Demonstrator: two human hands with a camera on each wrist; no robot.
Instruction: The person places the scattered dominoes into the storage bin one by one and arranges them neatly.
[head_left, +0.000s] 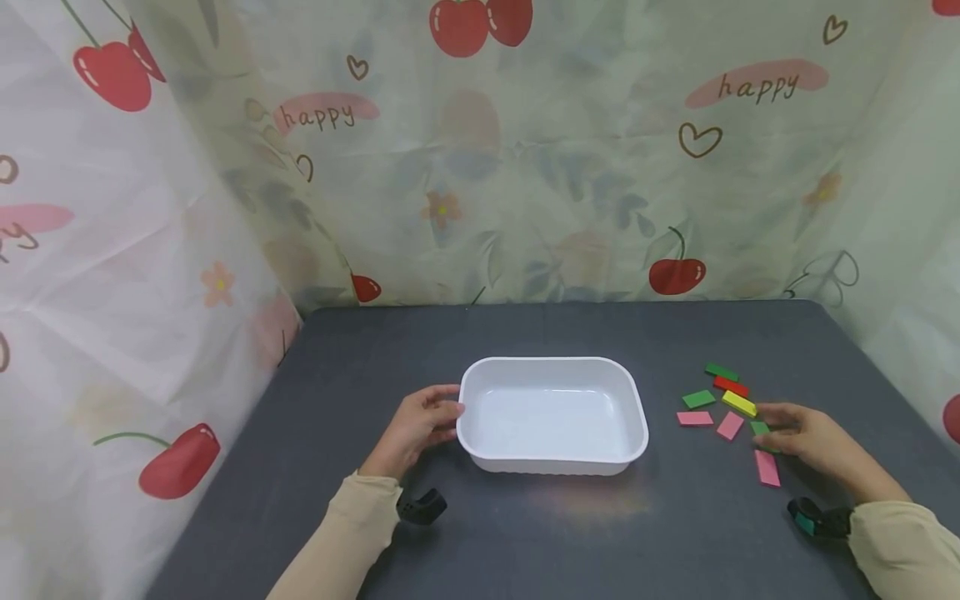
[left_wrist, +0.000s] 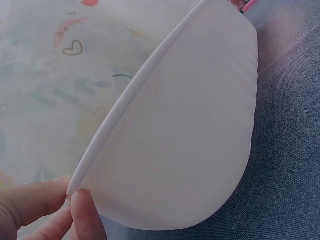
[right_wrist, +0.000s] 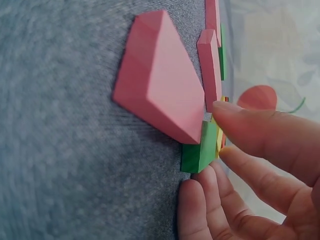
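Note:
In the head view a white rectangular basin [head_left: 555, 467] stands mid-table. My left hand [head_left: 420, 425] pinches its left rim between thumb and fingers, and the left wrist view shows the basin's outer wall [left_wrist: 170, 135] close up. At the right, my right hand [head_left: 813, 437] hovers over small flat wooden blocks, thumb and forefinger apart. Closest to its fingers are a green block [head_left: 761, 428] and a yellow block [head_left: 740, 404]. A pink block [right_wrist: 155, 80] lies large in the right wrist view, near another green block face [right_wrist: 200, 152]; whether any fingertip touches a block is unclear.
More blocks lie to the hand's left: a red one [head_left: 731, 386], green ones [head_left: 699, 399] and pink ones [head_left: 695, 418]. The dark grey table [head_left: 540, 542] is bordered by a printed curtain [head_left: 517, 233] at the back and sides. Dark bands [head_left: 423, 507] sit on both wrists.

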